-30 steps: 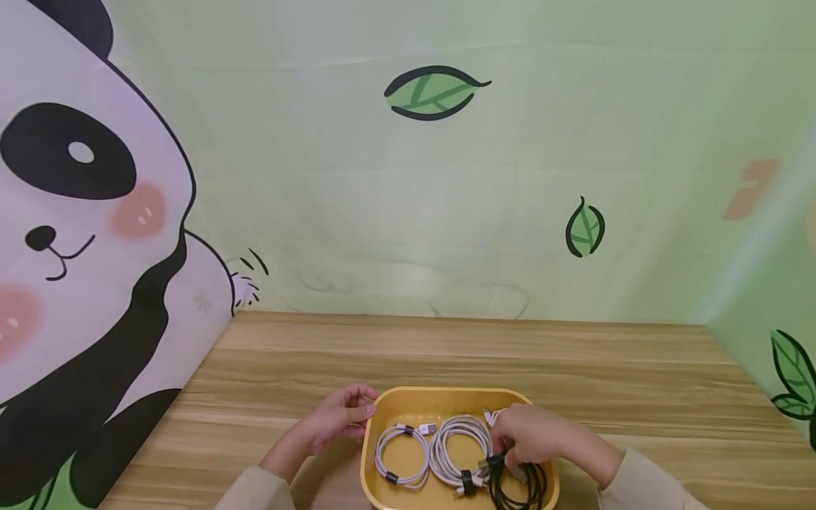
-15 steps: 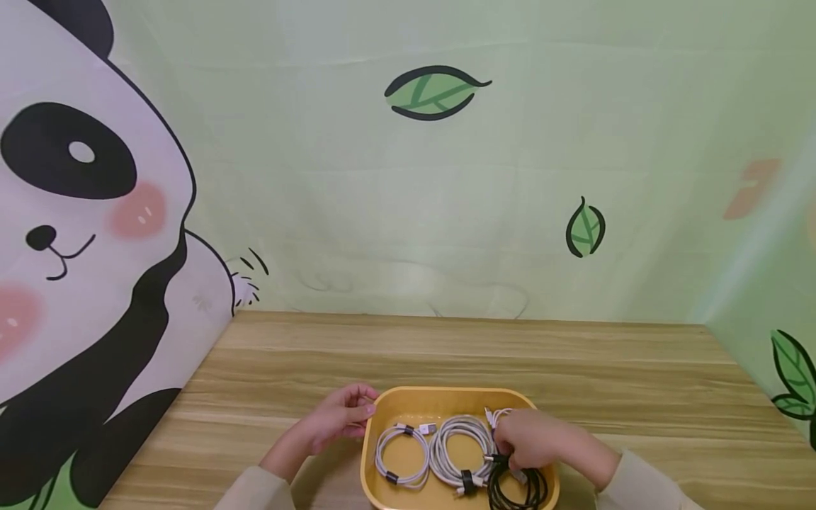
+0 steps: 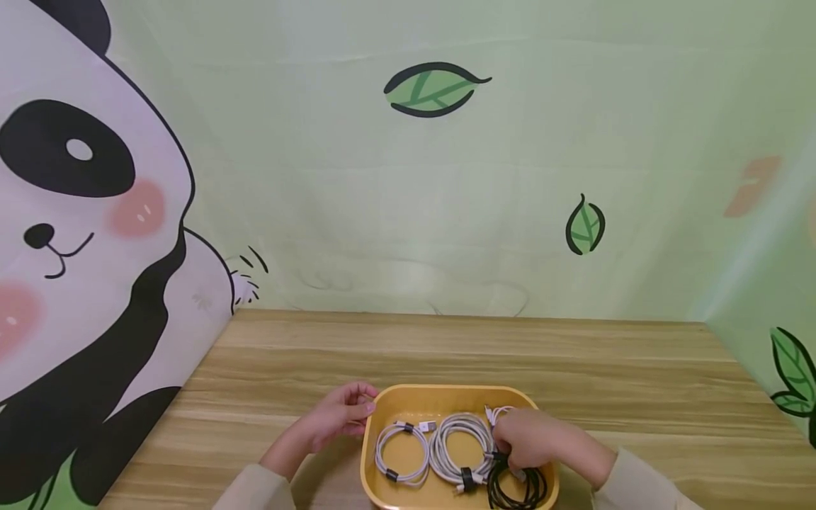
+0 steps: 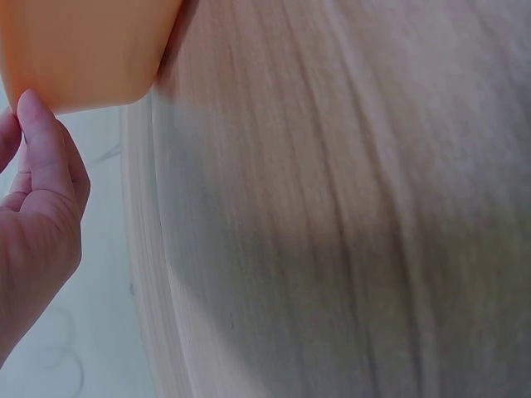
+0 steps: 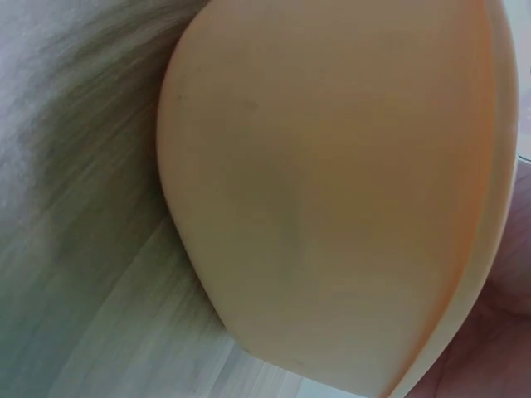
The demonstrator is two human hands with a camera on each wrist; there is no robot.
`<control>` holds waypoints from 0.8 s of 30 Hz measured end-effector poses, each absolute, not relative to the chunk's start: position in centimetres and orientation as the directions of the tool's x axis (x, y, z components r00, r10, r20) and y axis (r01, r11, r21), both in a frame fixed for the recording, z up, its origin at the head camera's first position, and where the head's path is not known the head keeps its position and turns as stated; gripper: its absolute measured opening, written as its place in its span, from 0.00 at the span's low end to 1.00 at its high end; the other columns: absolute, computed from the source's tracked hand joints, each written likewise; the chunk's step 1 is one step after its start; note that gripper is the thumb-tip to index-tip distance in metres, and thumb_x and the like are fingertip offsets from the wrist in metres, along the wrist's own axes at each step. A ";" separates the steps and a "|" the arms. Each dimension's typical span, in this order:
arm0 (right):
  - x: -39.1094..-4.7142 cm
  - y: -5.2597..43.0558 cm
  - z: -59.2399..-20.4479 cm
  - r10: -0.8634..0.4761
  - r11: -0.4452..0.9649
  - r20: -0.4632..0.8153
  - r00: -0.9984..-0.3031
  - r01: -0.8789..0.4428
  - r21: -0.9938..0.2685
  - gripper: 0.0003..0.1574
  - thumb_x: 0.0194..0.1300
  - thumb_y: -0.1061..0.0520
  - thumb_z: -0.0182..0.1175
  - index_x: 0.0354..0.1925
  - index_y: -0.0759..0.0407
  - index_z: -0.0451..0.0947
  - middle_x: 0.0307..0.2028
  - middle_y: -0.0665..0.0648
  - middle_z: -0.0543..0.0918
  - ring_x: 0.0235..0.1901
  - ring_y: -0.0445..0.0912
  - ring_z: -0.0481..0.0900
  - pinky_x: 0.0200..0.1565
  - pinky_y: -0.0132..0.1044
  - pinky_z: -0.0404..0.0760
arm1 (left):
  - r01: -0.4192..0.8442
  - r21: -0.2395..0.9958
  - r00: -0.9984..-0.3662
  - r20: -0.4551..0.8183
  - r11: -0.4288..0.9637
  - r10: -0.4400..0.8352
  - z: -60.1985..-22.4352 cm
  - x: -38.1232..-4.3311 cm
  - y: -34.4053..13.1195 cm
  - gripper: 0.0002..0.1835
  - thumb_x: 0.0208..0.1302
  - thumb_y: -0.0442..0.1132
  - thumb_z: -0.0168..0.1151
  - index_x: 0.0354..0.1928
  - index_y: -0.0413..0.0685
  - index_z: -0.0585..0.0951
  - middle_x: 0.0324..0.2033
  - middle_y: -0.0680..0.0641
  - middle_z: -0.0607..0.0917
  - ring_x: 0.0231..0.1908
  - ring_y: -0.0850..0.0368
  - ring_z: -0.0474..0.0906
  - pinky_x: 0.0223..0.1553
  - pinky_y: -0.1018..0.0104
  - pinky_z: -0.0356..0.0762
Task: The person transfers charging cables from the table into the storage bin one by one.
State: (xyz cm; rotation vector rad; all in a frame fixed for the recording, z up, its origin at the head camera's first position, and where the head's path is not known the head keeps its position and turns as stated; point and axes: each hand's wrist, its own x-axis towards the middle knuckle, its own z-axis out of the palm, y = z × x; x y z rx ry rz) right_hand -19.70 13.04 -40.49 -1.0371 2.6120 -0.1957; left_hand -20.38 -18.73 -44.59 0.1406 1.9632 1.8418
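Note:
A yellow plastic bin (image 3: 440, 387) on the table holds several coiled cables. At its left lies a thin white USB cable (image 3: 381, 464) with black ties. The middle one is a thicker grey-white cable coil (image 3: 446, 464) with a black strap. A black cable coil (image 3: 542, 489) sits at the right, and part of a white cable (image 3: 491, 415) shows behind the right hand. My left hand (image 3: 341, 416) touches the bin's far left corner with thumb and fingertips, outside the wall. My right hand (image 3: 529, 439) reaches over the right rim, its curled fingers holding the black cable near its connectors; the fingertips are partly hidden.
The wood-grain table (image 3: 459, 347) extends behind and to both sides of the bin. A green backdrop (image 3: 319, 177) with leaves and a panda stands at the back and sides. In the right wrist view the bin's outer wall (image 5: 315, 182) blocks the cables from sight.
My right hand has shifted slightly and settled over the black cable; its connector ends now sit closer to the coil. The left hand and the bin hold their place.

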 end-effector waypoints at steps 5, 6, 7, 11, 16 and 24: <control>-19.8 13.1 -40.3 -0.697 0.716 -0.251 -0.671 -0.641 -0.277 0.14 0.33 0.66 0.60 0.14 0.50 0.67 0.14 0.42 0.62 0.17 0.36 0.57 0.19 0.26 0.57 | -0.221 0.969 -0.896 -0.245 0.107 0.369 -44.6 -20.5 -18.8 0.18 0.60 0.36 0.53 0.49 0.33 0.65 0.30 0.52 0.72 0.28 0.62 0.71 0.29 0.72 0.73; -19.8 13.1 -40.3 -0.706 0.708 -0.249 -0.663 -0.645 -0.288 0.13 0.33 0.66 0.60 0.15 0.50 0.68 0.15 0.42 0.63 0.17 0.36 0.58 0.20 0.26 0.58 | -0.219 0.970 -0.896 -0.244 0.107 0.370 -44.6 -20.5 -18.8 0.18 0.60 0.36 0.53 0.49 0.33 0.65 0.31 0.52 0.72 0.28 0.62 0.71 0.30 0.71 0.73; -19.9 13.1 -40.2 -0.716 0.698 -0.246 -0.654 -0.651 -0.300 0.12 0.34 0.64 0.61 0.16 0.50 0.68 0.15 0.41 0.63 0.17 0.35 0.59 0.20 0.26 0.59 | -0.219 0.970 -0.896 -0.243 0.106 0.371 -44.6 -20.5 -18.9 0.18 0.60 0.36 0.53 0.50 0.33 0.65 0.31 0.52 0.72 0.29 0.62 0.71 0.30 0.71 0.73; -20.0 13.3 -40.1 -0.747 0.661 -0.241 -0.619 -0.657 -0.361 0.12 0.38 0.54 0.66 0.19 0.51 0.70 0.16 0.40 0.65 0.18 0.33 0.61 0.21 0.24 0.62 | -0.216 0.971 -0.896 -0.238 0.102 0.375 -44.7 -20.6 -18.9 0.19 0.60 0.36 0.53 0.50 0.33 0.64 0.31 0.51 0.72 0.29 0.62 0.71 0.30 0.71 0.74; -19.6 13.4 -40.0 -0.736 0.675 -0.250 -0.629 -0.652 -0.346 0.23 0.37 0.37 0.67 0.23 0.48 0.70 0.18 0.40 0.66 0.20 0.34 0.61 0.22 0.26 0.62 | -0.216 0.971 -0.897 -0.238 0.102 0.373 -44.7 -20.5 -18.9 0.19 0.60 0.36 0.53 0.50 0.33 0.64 0.31 0.51 0.72 0.29 0.62 0.71 0.30 0.71 0.74; -18.6 13.7 -40.8 -0.727 0.687 -0.185 -0.661 -0.696 -0.212 0.28 0.34 0.30 0.65 0.28 0.45 0.72 0.24 0.40 0.71 0.26 0.35 0.67 0.25 0.29 0.66 | -0.217 0.971 -0.895 -0.238 0.098 0.378 -44.6 -20.5 -18.8 0.18 0.60 0.36 0.53 0.49 0.33 0.65 0.31 0.52 0.72 0.28 0.62 0.71 0.29 0.72 0.73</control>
